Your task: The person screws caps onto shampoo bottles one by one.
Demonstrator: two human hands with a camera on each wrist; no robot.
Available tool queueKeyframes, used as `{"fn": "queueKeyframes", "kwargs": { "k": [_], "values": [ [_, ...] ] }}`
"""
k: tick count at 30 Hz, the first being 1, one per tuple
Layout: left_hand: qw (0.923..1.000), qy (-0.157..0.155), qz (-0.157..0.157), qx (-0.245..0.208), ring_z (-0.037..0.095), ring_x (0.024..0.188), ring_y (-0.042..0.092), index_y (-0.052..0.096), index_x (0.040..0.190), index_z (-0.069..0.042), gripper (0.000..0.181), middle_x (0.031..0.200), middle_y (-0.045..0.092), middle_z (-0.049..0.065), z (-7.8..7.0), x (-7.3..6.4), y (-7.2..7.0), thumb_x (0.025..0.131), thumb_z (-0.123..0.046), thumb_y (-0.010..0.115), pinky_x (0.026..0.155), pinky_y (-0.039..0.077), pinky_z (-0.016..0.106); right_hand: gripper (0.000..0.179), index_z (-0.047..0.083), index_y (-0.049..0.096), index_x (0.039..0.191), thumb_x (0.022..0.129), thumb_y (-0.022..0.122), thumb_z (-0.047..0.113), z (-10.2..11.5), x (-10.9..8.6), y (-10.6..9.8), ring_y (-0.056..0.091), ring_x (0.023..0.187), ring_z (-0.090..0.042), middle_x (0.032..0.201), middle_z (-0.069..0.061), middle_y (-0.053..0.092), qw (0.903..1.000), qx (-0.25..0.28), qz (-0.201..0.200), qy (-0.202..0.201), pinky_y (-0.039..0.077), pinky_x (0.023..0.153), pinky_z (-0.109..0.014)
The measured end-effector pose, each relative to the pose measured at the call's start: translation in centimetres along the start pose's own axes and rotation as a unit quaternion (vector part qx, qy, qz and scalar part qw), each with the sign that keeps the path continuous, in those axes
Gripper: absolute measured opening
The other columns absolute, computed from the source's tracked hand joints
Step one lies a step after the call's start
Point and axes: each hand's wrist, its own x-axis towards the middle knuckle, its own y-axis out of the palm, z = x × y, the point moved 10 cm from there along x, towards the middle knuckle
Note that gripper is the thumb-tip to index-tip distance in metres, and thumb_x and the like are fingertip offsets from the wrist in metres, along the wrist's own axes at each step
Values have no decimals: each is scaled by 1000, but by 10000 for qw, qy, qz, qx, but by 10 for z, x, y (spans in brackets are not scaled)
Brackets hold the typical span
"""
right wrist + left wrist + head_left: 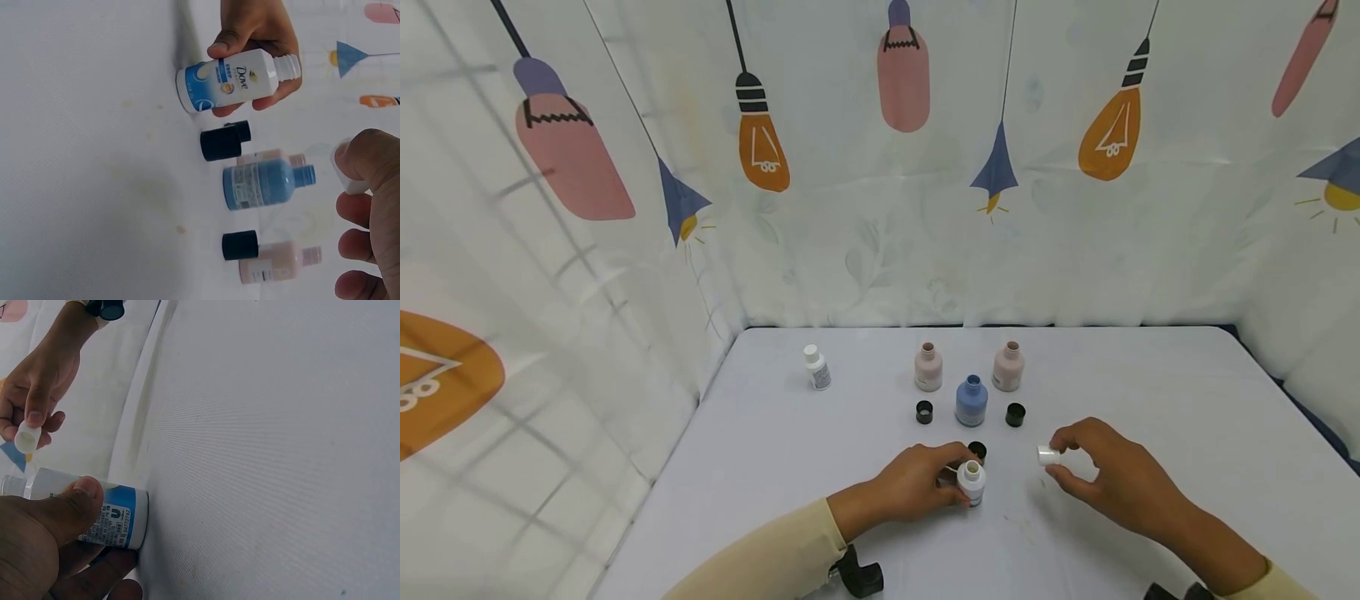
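My left hand [910,482] grips a small white Dove bottle [972,485] by its sides, and the bottle's neck is uncapped. It is upright with its base at the white tabletop; the right wrist view shows the Dove bottle's blue and white label [228,81]. To the right, above the table, my right hand [1123,483] pinches a white cap [1047,456] between thumb and fingers. The left wrist view shows the hollow end of the cap [27,439]. Cap and bottle are apart.
Behind the hands stand an uncapped blue bottle [972,406] and two uncapped pink bottles, one left [928,372] and one right [1008,372]. Black caps lie left [924,412], right [1015,415] and in front [977,450] of the blue bottle. A capped white bottle [817,371] stands back left.
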Motion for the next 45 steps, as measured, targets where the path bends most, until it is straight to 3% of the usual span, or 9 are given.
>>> {"fn": "queueKeyframes", "kwargs": {
  "k": [35,45],
  "values": [
    [9999,81,-55,131,-3,110,63,62,127,-24,45,123,70,-13,-1,2,-1,87,-26,83,85,51,17,51,25,65,111,71,95,12,25,14,5,62,91,-4,105,15,61,9974,273,-105,-665,57,71,-27],
    [9999,-69,-20,96,-2,110,64,62,127,-25,46,123,70,-13,2,2,0,86,-27,84,82,52,17,52,24,66,111,70,95,11,31,17,9,63,93,-5,106,15,61,9965,332,-53,-768,58,73,-26]
  ]
}}
